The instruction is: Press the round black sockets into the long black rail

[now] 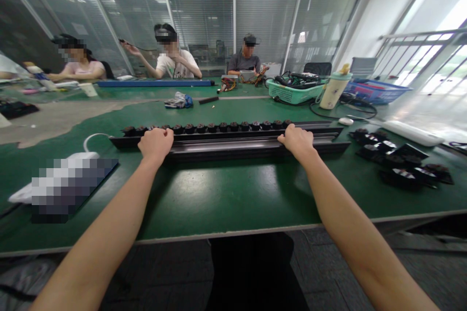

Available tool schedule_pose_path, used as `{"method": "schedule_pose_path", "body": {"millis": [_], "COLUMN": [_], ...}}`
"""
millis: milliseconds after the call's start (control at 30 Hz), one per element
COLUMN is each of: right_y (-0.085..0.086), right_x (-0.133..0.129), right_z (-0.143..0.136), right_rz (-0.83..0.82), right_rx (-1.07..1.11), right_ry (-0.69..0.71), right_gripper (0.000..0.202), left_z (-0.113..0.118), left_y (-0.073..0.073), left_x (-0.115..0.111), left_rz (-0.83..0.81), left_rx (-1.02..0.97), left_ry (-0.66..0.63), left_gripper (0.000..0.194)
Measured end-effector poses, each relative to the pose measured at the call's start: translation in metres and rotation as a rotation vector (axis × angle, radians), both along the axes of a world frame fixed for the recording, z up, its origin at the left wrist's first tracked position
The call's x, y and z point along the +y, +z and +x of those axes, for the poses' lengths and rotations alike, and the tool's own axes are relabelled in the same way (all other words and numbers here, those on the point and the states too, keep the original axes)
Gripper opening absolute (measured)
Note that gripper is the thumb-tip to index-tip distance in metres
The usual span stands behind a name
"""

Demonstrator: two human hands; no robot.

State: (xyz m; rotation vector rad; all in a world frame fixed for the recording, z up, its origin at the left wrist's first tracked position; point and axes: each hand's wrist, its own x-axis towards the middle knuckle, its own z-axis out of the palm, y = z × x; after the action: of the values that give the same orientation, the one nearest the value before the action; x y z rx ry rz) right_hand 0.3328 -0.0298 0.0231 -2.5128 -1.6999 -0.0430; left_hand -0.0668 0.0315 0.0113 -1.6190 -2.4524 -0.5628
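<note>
A long black rail point(226, 147) with a shiny inner groove lies crosswise on the green table point(233, 199). My left hand point(156, 146) is closed around its upper edge, left of the middle. Toward the right end, my right hand point(298, 142) grips the same edge with curled fingers. Along the rail's far side runs a row of several small black round parts point(222, 127); my hands cover a few of them. The fingertips of both hands are partly hidden behind the edge.
More black parts point(404, 160) are grouped at the right. A white power strip point(414, 132), a green basket point(295, 90), a tumbler point(333, 91) and a blue basket point(379, 92) stand behind. A blurred-out item point(73, 184) lies left. Several people sit across the table.
</note>
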Motion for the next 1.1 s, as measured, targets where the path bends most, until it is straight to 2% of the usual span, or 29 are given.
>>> {"method": "schedule_pose_path", "body": {"millis": [400, 567, 733, 900, 1100], "right_y": [0.003, 0.002, 0.001, -0.002, -0.003], "right_x": [-0.001, -0.001, 0.001, 0.008, 0.013], "right_z": [0.001, 0.003, 0.016, 0.035, 0.047], "right_rz": [-0.023, -0.041, -0.068, -0.131, -0.122], "right_rx": [0.057, 0.085, 0.073, 0.029, 0.035], "right_ry": [-0.057, -0.071, 0.001, 0.155, 0.202], "right_gripper": [0.045, 0.056, 0.065, 0.056, 0.054], "left_z": [0.001, 0.003, 0.001, 0.000, 0.000], "left_y": [0.001, 0.003, 0.002, 0.001, 0.000], "left_x": [-0.002, -0.004, -0.003, -0.002, -0.001], "left_rz": [-0.002, -0.021, -0.021, -0.013, -0.001], "left_rx": [0.009, 0.010, 0.009, -0.001, -0.007], "left_ry": [-0.001, -0.005, -0.005, -0.010, -0.013], "left_gripper": [0.058, 0.059, 0.059, 0.059, 0.058]}}
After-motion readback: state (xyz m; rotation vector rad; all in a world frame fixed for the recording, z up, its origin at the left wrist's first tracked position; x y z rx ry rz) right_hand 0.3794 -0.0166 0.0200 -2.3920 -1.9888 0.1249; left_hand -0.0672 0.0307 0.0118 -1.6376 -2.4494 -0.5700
